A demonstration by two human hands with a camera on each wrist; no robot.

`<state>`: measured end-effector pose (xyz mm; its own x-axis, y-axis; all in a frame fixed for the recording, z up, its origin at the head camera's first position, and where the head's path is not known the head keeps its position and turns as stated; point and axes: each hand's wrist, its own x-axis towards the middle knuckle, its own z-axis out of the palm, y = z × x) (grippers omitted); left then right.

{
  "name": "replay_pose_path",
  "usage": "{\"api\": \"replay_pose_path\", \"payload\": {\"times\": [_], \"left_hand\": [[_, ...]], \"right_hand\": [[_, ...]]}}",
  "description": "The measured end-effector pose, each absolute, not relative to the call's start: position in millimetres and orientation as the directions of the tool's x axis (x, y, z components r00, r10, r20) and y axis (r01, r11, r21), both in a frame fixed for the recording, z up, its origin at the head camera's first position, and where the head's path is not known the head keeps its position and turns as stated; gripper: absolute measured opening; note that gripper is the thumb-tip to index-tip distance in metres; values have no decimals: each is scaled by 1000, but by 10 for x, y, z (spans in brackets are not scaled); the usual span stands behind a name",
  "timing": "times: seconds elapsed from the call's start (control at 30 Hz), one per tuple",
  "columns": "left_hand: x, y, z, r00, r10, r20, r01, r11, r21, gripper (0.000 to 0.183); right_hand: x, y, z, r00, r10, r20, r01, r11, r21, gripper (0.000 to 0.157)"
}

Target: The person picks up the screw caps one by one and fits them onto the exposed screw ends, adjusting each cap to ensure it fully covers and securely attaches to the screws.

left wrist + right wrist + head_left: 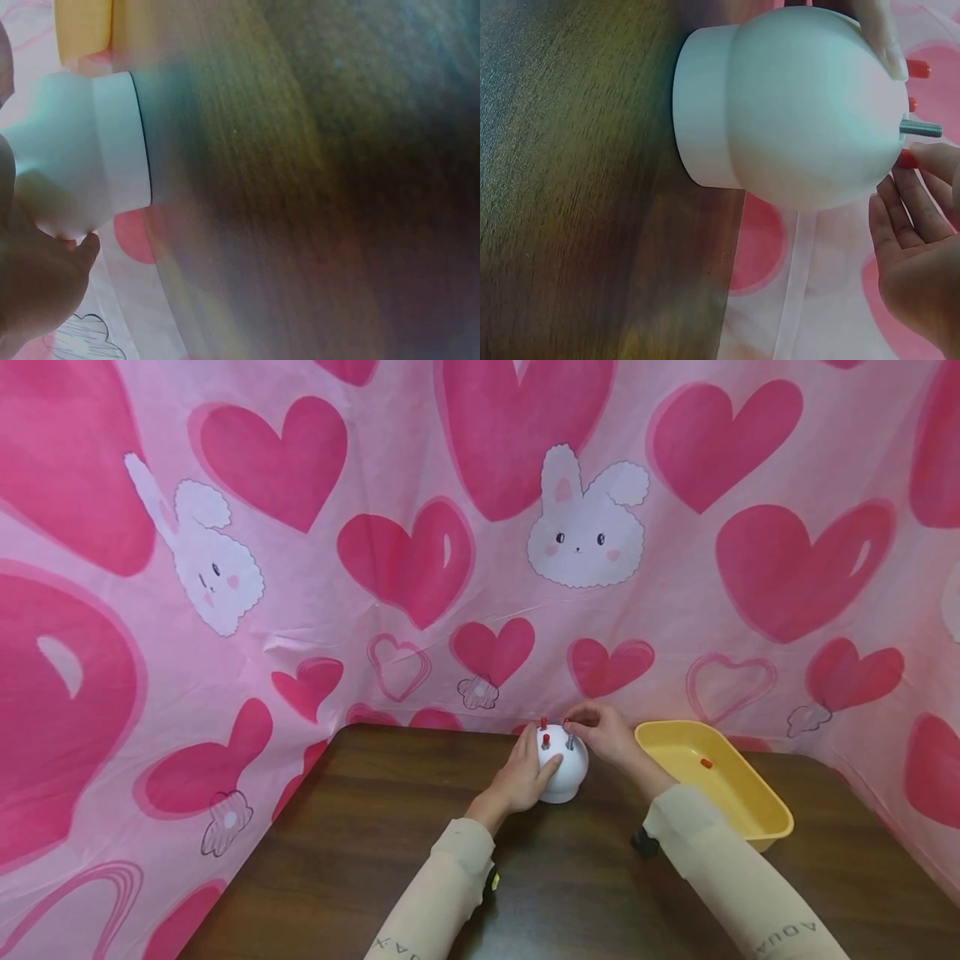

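A white ball-shaped body (567, 774) on a short round base (705, 105) stands upright on the table. From its top rise threaded metal studs, some topped with red caps (546, 739). One stud (921, 128) is bare, its thread showing. My left hand (519, 777) grips the ball's left side, thumb across the front and fingers behind. At the far right of the top, my right hand (609, 737) pinches a small red cap (907, 158) between thumb and finger. Its other fingers are spread beside the ball in the right wrist view.
To the right of the ball sits a yellow tray (723, 797) with one loose red cap (707, 763) in it. The brown wooden table (360, 835) ends at the back against a pink cloth (397, 468) printed with hearts and rabbits.
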<state>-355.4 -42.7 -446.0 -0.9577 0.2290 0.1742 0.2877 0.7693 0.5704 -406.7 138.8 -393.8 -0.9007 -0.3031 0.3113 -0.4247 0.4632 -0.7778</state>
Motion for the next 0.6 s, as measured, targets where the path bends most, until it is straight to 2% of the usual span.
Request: {"api": "replay_pose_path", "payload": {"times": [0.27, 0.6], "left_hand": [[-3556, -430, -4446, -959, 225, 170, 282, 774, 566, 84], [-3577, -436, -4472, -963, 230, 139, 267, 766, 585, 86]], "right_hand": [[-4079, 1364, -3942, -893, -303, 333, -444, 466, -766, 18], [-4092, 1383, -3976, -911, -284, 300, -409, 513, -755, 19]]}}
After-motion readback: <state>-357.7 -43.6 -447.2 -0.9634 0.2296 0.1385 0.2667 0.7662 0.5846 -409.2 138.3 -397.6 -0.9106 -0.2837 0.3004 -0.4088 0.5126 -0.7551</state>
